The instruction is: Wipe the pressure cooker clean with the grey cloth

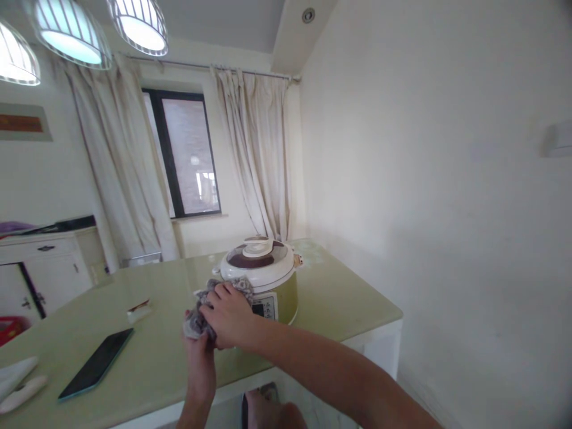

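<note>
A crumpled grey patterned cloth [243, 286] is bunched between my two hands, in front of an electric cooker. My right hand [229, 316] presses on the cloth from above with its fingers curled over it. Lower and to the left, my left hand [199, 345] grips the cloth's near end. The cooker [290, 295] has a green body, a white rim and a lid with a dark see-through window [250, 257]. Its control panel [269, 307] shows just right of my right hand, which hides part of the cooker's left front.
A dark tablet [96, 364] lies on the green tabletop [172, 286], left of my hands. Beyond it is a small white and brown item [139, 310]. White objects [20, 387] lie at the left edge. A wall [402, 208] rises on the right.
</note>
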